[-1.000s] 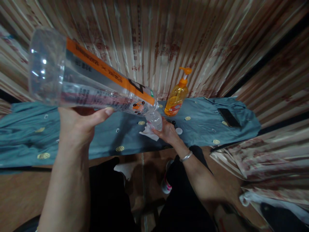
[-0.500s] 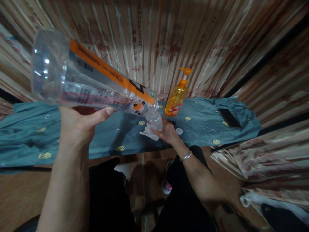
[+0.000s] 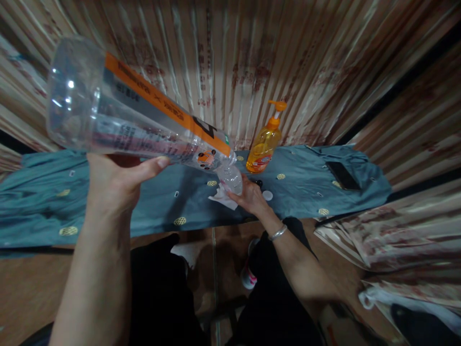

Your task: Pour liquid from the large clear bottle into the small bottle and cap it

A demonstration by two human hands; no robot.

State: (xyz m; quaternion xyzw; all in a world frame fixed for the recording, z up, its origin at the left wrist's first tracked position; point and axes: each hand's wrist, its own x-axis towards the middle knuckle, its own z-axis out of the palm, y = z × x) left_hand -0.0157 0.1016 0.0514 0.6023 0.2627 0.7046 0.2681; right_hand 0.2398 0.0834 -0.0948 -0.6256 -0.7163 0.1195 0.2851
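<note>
A large clear plastic bottle (image 3: 144, 115) with an orange and grey label lies tilted in my left hand (image 3: 118, 178), its base raised at the upper left and its neck pointing down to the right. My left thumb rests along its near side; the other fingers are hidden behind it. Against the bottle's mouth is a small clear plastic container (image 3: 231, 178), held by my right hand (image 3: 250, 194). What kind of container it is I cannot make out. Under it on the cloth lies a crumpled white tissue (image 3: 223, 198).
A pump bottle of orange liquid (image 3: 262, 149) stands behind my right hand. Near that hand lie a white round cap (image 3: 267, 195) and a small black thing (image 3: 258, 183). A phone (image 3: 342, 175) rests on the blue-green cloth (image 3: 298, 197) at the right. Curtains (image 3: 201, 62) hang behind.
The large bottle's base has risen very slightly, with my left hand moving a little up and left. My right hand and the small container hold their place.
</note>
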